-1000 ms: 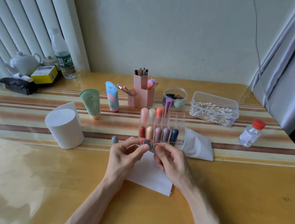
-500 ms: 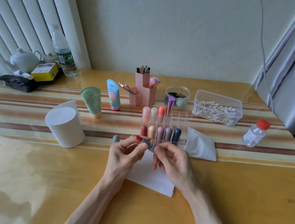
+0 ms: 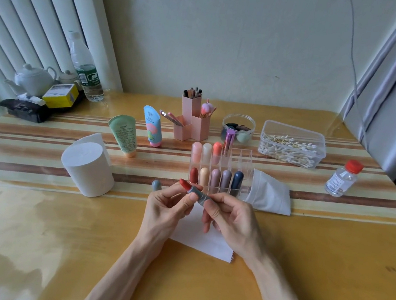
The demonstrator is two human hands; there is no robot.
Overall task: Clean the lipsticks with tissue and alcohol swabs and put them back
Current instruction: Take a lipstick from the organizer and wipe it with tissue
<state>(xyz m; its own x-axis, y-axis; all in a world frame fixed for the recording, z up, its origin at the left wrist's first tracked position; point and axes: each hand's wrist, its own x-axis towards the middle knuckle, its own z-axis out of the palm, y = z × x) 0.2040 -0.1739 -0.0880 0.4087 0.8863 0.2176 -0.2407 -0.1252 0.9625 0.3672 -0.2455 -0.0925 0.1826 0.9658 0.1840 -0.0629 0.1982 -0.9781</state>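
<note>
- Pale wall and long curtains stand behind a yellow wooden table (image 3: 28, 227) with striped bands across its middle.
- Far left, near the back edge, are a white teapot (image 3: 34, 78), a yellow box (image 3: 60, 95), a black packet (image 3: 23, 108) and a clear water bottle (image 3: 83, 67).
- A tissue roll (image 3: 87, 170) stands upright, left of the hands. Behind it a green tube (image 3: 124, 135) and a blue tube (image 3: 152, 128) stand cap down.
- A grey cap (image 3: 156, 185) stands on the table just beside the left hand's fingertips.
- The left hand (image 3: 165, 209) pinches the lipstick (image 3: 196, 190) on its grey barrel just below the red bullet, thumb in front.
- The lipstick is held above the table and bridges the two hands. Its long axis runs left to right on a tilt, with the red tip pointing up and left and the grey base down and right.
- The right hand (image 3: 230, 220) pinches the base end between thumb and fingertips.
- A flat tissue sheet (image 3: 204, 242) lies on the table beneath both hands.
- Just beyond the hands stands a clear organiser (image 3: 247, 156) with capped lipsticks upright in its slots. A pink holder (image 3: 193, 121) of brushes and a round jar (image 3: 238, 127) stand behind it.
- To the right, a folded white tissue (image 3: 269, 195) lies just beside the organiser, with a clear box of cotton swabs (image 3: 293, 144) behind it.
- An alcohol bottle (image 3: 343, 179) with a red cap stands well apart at the far right.
</note>
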